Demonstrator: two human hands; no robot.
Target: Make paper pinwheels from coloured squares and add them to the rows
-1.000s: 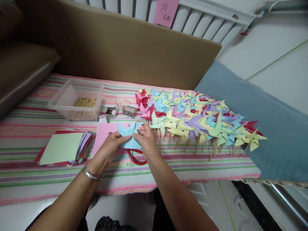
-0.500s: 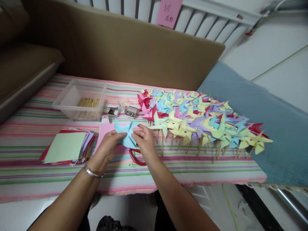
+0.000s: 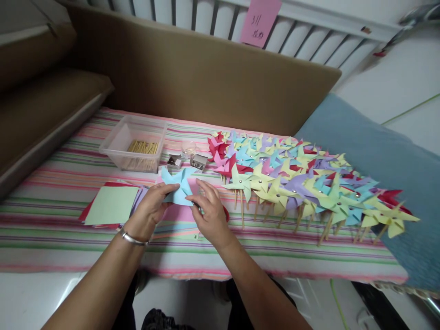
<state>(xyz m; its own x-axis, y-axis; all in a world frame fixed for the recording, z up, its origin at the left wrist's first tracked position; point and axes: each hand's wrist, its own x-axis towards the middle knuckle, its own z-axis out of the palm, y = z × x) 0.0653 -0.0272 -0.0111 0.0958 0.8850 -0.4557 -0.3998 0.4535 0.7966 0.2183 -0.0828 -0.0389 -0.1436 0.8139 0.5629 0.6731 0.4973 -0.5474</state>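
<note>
Clock directions centre on the blue paper pinwheel point(image 3: 183, 196), 12 o'clock pointing away from the person; the piece is held up in front of the body, above a pink sheet point(image 3: 177, 213) at 6 o'clock; the left hand point(image 3: 154, 202) pinches it between a thumb laid across the front and fingers behind; the right hand point(image 3: 210, 214), at 4 o'clock, has its fingers partly parted, one tip at the paper's lower edge; whether it grips there cannot be told. A red handle point(image 3: 226, 213) shows beyond that hand, partly hidden.

State of the work, as judged: the blue blades look shaped, but no stick or fastener can be made out on the piece, its middle being partly covered by the thumb; the many mounted pinwheels point(image 3: 298, 184) at 3 o'clock seem complete; the stack of coloured sheets point(image 3: 112, 205) at 9 o'clock and the loose sticks point(image 3: 142, 148) inside a clear box point(image 3: 114, 147) at 11 o'clock appear unused.

Farther out, two small open boxes point(image 3: 198, 162) of little pieces and a round clear dish point(image 3: 189, 149) stand near 12 to 1 o'clock; a striped cloth point(image 3: 154, 261) lies under everything; a brown board point(image 3: 213, 78) rises at 12 o'clock.
</note>
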